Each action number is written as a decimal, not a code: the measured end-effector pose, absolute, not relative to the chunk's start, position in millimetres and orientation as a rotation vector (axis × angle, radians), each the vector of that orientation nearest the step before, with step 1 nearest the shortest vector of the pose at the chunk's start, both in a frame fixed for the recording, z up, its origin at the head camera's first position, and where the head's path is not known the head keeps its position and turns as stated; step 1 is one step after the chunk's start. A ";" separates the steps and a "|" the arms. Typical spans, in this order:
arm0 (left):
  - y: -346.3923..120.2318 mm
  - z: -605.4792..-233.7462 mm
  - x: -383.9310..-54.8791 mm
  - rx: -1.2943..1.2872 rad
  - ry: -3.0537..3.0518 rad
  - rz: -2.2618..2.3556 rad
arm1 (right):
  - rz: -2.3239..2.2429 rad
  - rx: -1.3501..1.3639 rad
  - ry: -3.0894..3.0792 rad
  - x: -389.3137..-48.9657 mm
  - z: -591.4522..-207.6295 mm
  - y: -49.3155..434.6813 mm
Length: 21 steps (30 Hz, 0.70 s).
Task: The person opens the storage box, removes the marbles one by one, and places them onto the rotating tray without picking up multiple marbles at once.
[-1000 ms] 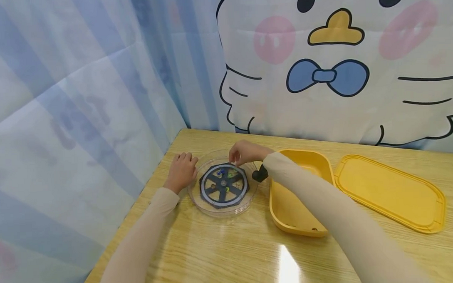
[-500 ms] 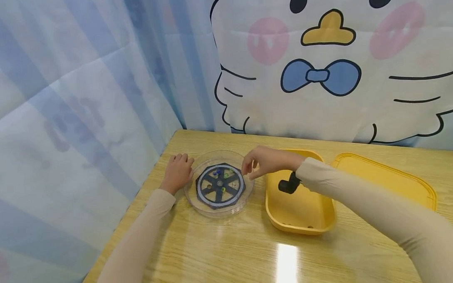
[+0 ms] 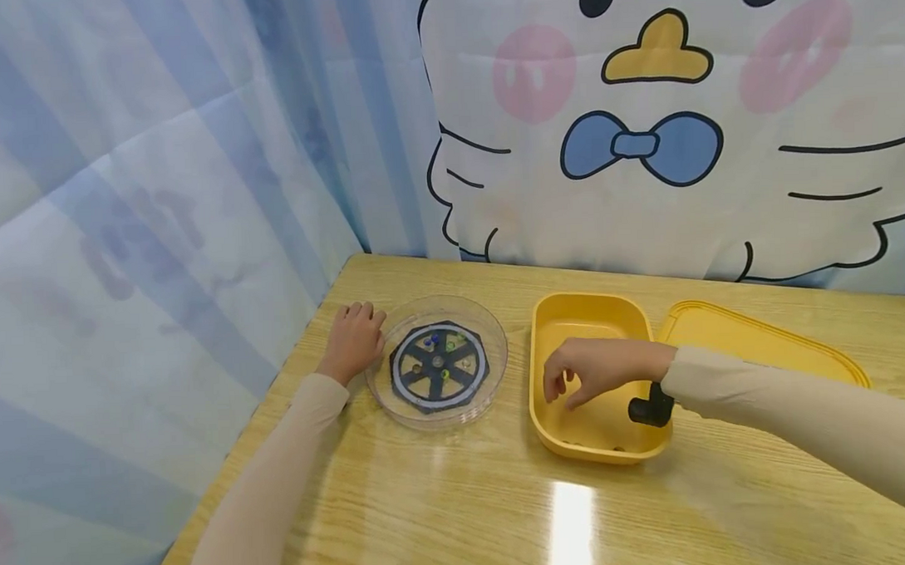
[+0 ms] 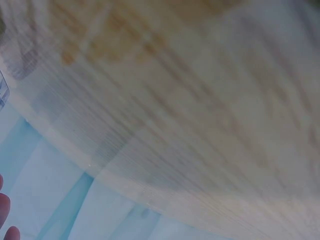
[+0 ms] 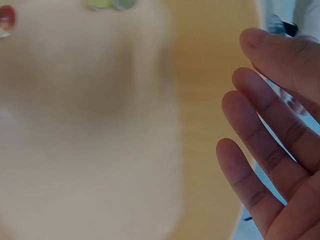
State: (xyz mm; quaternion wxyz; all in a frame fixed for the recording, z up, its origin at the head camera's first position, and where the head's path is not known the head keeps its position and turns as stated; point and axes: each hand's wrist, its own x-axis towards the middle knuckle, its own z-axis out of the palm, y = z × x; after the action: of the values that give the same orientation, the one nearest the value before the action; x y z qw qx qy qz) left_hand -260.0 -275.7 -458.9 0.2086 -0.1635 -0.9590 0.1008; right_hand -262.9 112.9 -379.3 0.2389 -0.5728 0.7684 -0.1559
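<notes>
My left hand (image 3: 355,342) rests at the left rim of a clear round dish (image 3: 493,381); only a few of its fingertips (image 4: 4,207) enter the left wrist view. Inside the dish shows a dark, spoked wheel shape (image 3: 436,391) with a pale ring. Small blue marbles (image 3: 435,339), green ones and others sit on it. Over the yellow box (image 3: 543,425) hangs my right hand (image 3: 601,367), fingers loosely bent. The right wrist view shows nothing between its thumb and fingers. A red marble (image 5: 6,20) and a yellow-green one (image 5: 99,4) appear blurred there.
A yellow lid (image 3: 754,338) lies right of the box, partly behind my right sleeve. The wooden table (image 3: 461,515) meets a blue-striped curtain (image 3: 231,157) at the left, and a printed cartoon cloth (image 3: 554,204) hangs behind. A dark wrist camera (image 3: 651,406) sits on my right wrist.
My right hand has left the dish's far right rim and travelled right to above the yellow box; its fingers have loosened. My left hand stays at the dish.
</notes>
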 end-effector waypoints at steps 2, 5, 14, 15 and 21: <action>-275.8 -458.1 -259.7 -0.449 -2.670 0.286 | -0.425 -1.560 2.085 -259.6 -383.9 116.2; -276.0 -458.1 -259.5 -0.442 -2.670 0.292 | -0.435 -1.571 2.062 -256.8 -390.5 118.2; -275.7 -460.0 -260.0 -0.457 -2.643 0.284 | -0.474 -1.574 1.988 -255.9 -412.2 115.5; -275.7 -460.2 -260.2 -0.457 -2.642 0.281 | -0.478 -1.579 1.980 -255.5 -415.1 114.9; -275.3 -460.2 -260.5 -0.456 -2.650 0.282 | -0.455 -1.652 1.951 -253.5 -427.3 111.4</action>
State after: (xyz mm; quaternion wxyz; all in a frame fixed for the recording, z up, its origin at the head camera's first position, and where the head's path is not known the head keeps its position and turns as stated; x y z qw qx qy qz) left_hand -260.5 -275.3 -460.2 0.2171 -0.1646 -0.9568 0.1020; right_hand -253.5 111.4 -427.3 0.2691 -0.6128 0.7236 -0.1687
